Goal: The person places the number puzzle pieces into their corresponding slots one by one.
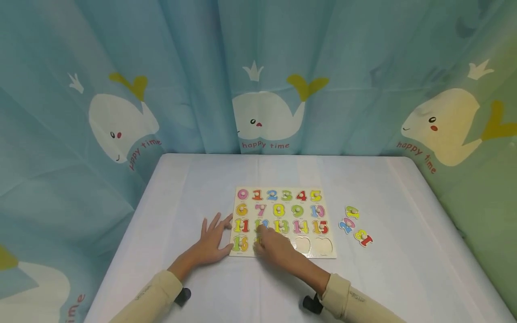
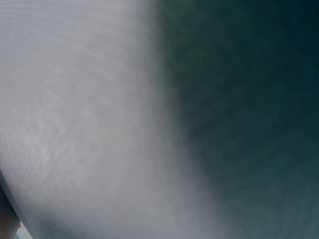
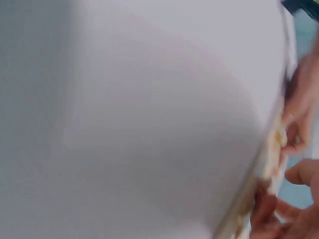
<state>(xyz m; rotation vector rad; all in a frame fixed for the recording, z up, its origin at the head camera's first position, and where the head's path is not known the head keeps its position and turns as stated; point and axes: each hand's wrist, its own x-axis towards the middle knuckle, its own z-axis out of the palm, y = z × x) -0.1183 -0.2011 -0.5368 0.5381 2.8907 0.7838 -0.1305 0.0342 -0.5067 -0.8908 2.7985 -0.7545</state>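
Note:
A wooden number puzzle board (image 1: 250, 252) lies on the white table, with knobbed number pieces seated in its rows. My right hand (image 1: 278, 249) is over the bottom row, its curled fingertips pinching a number piece (image 1: 256, 245) mostly hidden beneath them, right of the 16 piece (image 1: 240, 244). In the right wrist view, the fingers (image 3: 266, 209) meet the board in a blur at the lower right. My left hand (image 1: 210, 244) rests with spread fingers beside the board, thumb and forefinger at its left edge. The left wrist view shows mainly blurred table.
Right of the board lie three loose pieces: a 19 (image 1: 352, 212), a 20 (image 1: 347, 225) and an 18 (image 1: 363, 237). Two bare recesses show at the board's lower right, one of them a wide recess (image 1: 324, 245). A whale-print curtain (image 1: 194, 89) hangs behind the table (image 1: 194, 179).

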